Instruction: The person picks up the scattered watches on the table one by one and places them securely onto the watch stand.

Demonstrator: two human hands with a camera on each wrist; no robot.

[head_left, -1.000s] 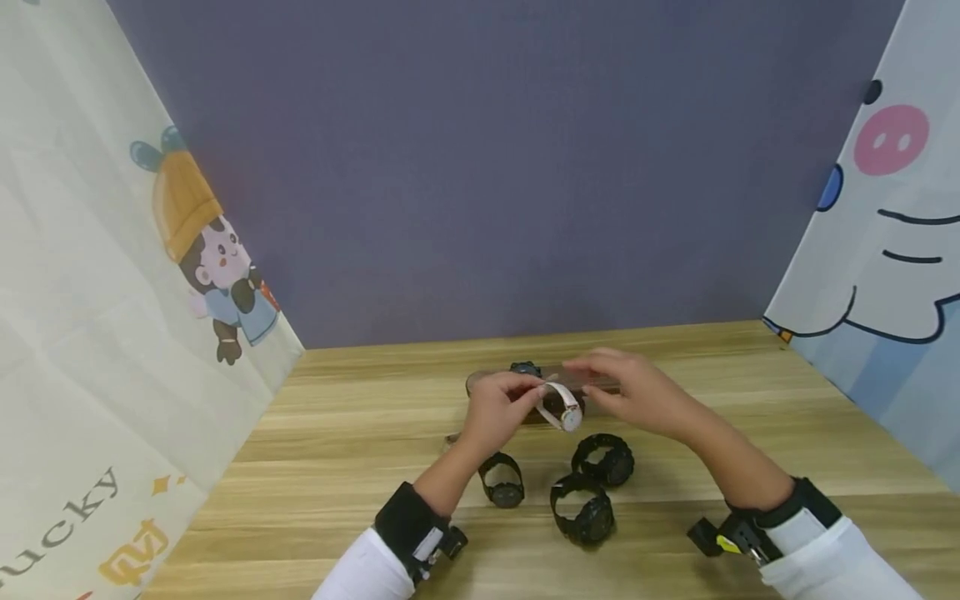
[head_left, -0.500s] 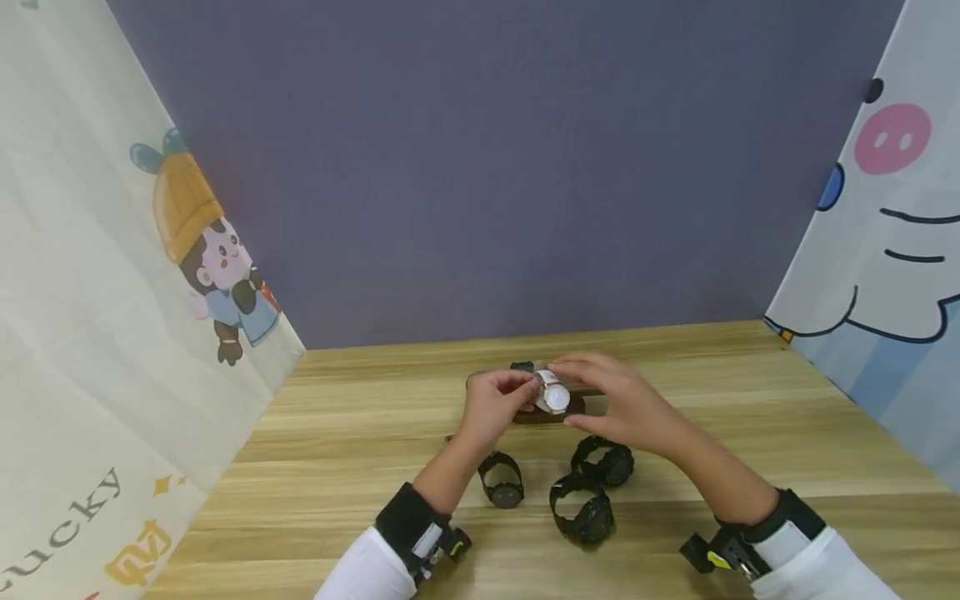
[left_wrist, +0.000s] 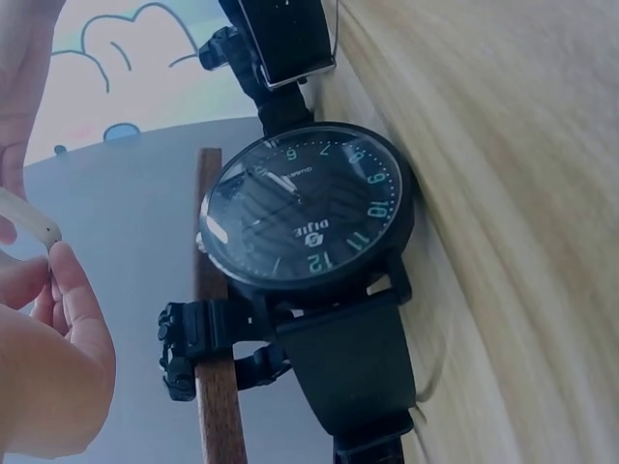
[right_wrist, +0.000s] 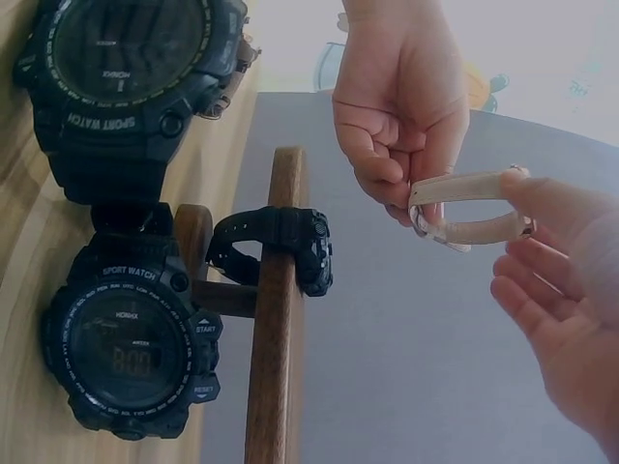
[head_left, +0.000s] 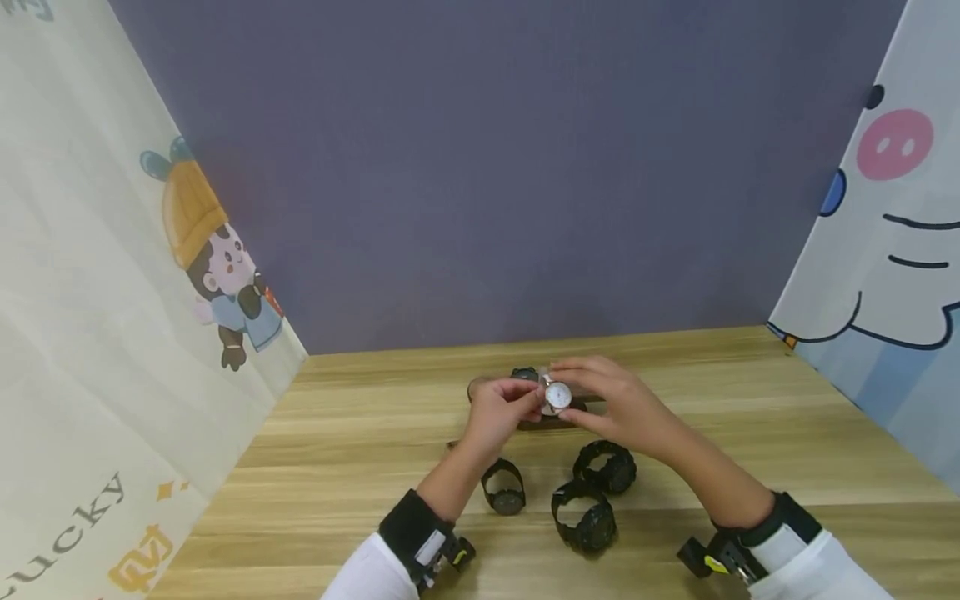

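Both hands hold a wristwatch (head_left: 557,395) with a round white dial and a pale strap, raised in front of a wooden watch stand (head_left: 543,423). My left hand (head_left: 497,417) pinches the strap near its buckle end. My right hand (head_left: 630,408) grips the case side between thumb and fingers. In the right wrist view the pale strap (right_wrist: 464,187) forms a loop between my left hand (right_wrist: 401,106) and right hand (right_wrist: 551,290). A black watch (right_wrist: 314,251) hangs on the stand's bar (right_wrist: 276,338). The hands hide much of the stand in the head view.
On the wood-grain table (head_left: 360,450) sit a black watch with a plain dial (head_left: 506,500) near my left wrist and two black sport watches (head_left: 615,471) between my forearms. A dark grey panel (head_left: 480,183) stands behind, with printed cloths at both sides.
The white watch has turned so its dial faces up toward the head camera, and shifted slightly left. My right hand has come in from the side and taken hold of it.
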